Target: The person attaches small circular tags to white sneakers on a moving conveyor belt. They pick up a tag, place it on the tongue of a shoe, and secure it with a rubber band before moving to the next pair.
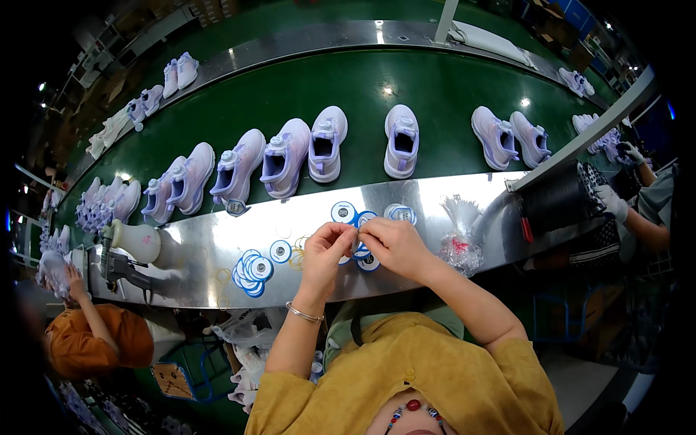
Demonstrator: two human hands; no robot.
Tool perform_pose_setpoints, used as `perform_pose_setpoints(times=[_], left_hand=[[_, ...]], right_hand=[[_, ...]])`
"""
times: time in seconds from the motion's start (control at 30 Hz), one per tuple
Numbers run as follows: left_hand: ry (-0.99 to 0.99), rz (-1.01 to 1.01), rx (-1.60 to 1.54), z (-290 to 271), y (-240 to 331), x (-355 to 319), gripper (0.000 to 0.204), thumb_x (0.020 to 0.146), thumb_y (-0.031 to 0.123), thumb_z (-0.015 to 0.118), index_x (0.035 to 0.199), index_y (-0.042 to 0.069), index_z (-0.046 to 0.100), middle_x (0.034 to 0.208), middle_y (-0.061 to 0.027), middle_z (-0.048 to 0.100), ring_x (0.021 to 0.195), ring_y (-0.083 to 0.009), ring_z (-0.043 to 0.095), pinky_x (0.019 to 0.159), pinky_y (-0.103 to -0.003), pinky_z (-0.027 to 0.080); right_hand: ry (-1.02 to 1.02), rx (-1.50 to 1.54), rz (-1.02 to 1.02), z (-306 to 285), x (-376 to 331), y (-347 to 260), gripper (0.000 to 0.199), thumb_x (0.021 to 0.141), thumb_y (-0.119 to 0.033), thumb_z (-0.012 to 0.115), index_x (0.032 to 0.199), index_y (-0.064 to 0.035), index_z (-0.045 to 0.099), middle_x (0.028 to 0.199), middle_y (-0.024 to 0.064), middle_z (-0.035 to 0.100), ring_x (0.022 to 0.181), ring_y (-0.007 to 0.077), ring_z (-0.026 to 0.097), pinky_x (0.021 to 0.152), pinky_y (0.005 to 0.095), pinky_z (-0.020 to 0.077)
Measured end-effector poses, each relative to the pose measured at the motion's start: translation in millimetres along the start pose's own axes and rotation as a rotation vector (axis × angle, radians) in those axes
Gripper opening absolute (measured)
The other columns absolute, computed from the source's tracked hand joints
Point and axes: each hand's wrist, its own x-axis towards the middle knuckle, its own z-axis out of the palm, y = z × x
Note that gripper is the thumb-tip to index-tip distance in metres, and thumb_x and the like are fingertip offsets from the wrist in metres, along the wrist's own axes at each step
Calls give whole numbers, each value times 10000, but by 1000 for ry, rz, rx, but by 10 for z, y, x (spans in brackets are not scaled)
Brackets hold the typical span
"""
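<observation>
My left hand and my right hand meet over the steel ledge, thumbs and fingertips pinched together. Whatever small piece they grip is hidden by the fingers. Just behind and under them lie round blue-and-white tags, partly covered by my fingers. A single round tag rests left of my left hand beside thin yellowish loops. Further left is an overlapping pile of the same tags. Beyond my right hand are a small stack of tags and a bundle of clear plastic strands.
Lavender sneakers stand along the green belt beyond the steel ledge. A dark hand tool and a cream rounded object sit at left. Co-workers are at both sides: an orange sleeve left, a gloved hand right.
</observation>
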Motion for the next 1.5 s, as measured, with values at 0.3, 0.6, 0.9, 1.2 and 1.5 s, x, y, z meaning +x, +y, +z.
perform_pose_setpoints(times=[0.3, 0.6, 0.9, 1.2, 1.5], left_hand=[[-12, 121, 367, -27, 404, 251, 147, 891, 132, 645, 985, 22, 620, 809, -11, 632, 709, -80, 571, 608, -220, 449], [115, 239, 1321, -389, 222, 1589, 416, 802, 171, 697, 1188, 90, 562, 1036, -226, 556, 965, -382, 568, 805, -426, 468], [47, 492, 1342, 992, -457, 2224, 263, 774, 221, 699, 1002, 95, 665, 871, -191, 568, 863, -387, 570, 768, -429, 475], [-223, 399, 1006, 1592, -727, 2525, 599, 716, 202, 792, 1210, 0, 519, 998, -141, 584, 882, -221, 610, 773, -328, 513], [-161, 115, 681, 1712, -832, 2505, 158, 817, 84, 698, 891, -28, 615, 730, -80, 662, 638, -132, 612, 592, -277, 501]], right_hand=[[-216, 258, 252, -167, 476, 0, 210, 846, -217, 620, 874, -12, 652, 668, 136, 626, 573, 269, 588, 546, 350, 447], [-129, 358, 395, -197, 516, 494, 204, 860, -172, 617, 831, 29, 634, 614, 103, 583, 540, 137, 510, 523, 307, 409], [159, 129, 395, -803, 567, 1583, 184, 844, -159, 619, 818, 23, 634, 660, 170, 619, 560, 243, 600, 545, 344, 448], [178, -66, 409, -1692, 517, 2456, 182, 836, -202, 625, 818, -23, 653, 719, 166, 633, 673, 328, 624, 603, 402, 465], [182, -483, 143, -1632, 265, 2277, 94, 848, -177, 630, 828, -85, 637, 729, 96, 577, 684, 325, 604, 596, 420, 479]])
